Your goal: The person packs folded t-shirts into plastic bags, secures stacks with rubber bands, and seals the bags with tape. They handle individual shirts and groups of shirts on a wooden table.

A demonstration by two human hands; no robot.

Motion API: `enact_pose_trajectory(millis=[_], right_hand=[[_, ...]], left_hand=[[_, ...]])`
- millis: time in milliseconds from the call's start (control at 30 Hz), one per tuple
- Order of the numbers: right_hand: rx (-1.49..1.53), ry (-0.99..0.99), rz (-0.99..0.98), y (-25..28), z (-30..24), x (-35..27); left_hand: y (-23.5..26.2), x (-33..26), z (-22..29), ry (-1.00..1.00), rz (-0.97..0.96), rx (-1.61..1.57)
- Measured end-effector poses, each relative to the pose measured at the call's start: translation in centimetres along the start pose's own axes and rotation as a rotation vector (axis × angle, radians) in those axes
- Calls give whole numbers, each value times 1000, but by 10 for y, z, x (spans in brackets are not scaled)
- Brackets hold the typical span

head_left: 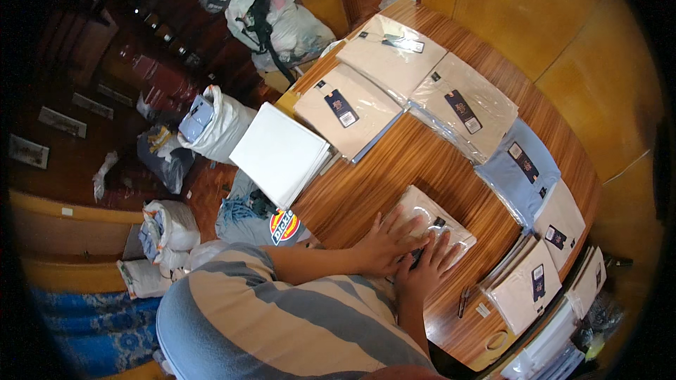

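Note:
A folded beige garment in a clear plastic sleeve [451, 229] lies on the wooden table in front of me. My left hand [389, 245] rests on its near left part with the fingers stretched out and apart. Close beside it, my right hand [422, 273] lies on the near right part of the package, fingers spread too. Neither hand grips anything. A small dark tag shows through the plastic near the middle, and another dark patch is partly covered by my fingers.
Stacks of bagged beige garments [394, 53] and a blue folded garment [517, 165] line the far and right table edges. White sheets [276, 151] are piled at left. Thin dark tool [462, 302] and tape roll [496, 340] lie near right. Stuffed bags [218, 123] stand on the floor.

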State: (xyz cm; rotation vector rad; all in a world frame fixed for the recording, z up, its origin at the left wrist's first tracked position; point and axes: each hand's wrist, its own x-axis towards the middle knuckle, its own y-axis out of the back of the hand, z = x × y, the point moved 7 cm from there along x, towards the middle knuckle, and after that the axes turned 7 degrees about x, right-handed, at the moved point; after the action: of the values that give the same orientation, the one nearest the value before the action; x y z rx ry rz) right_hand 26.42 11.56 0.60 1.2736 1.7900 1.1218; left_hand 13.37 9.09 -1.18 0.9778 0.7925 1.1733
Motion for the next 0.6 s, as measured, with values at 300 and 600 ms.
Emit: enact_pose_trajectory(millis=[300, 600], right_hand=[[79, 39, 28, -3, 3, -4], [87, 14, 53, -4, 3, -5]], left_hand=[[-15, -6, -4, -45, 21, -21], [-5, -4, 2, -62, 32, 24]])
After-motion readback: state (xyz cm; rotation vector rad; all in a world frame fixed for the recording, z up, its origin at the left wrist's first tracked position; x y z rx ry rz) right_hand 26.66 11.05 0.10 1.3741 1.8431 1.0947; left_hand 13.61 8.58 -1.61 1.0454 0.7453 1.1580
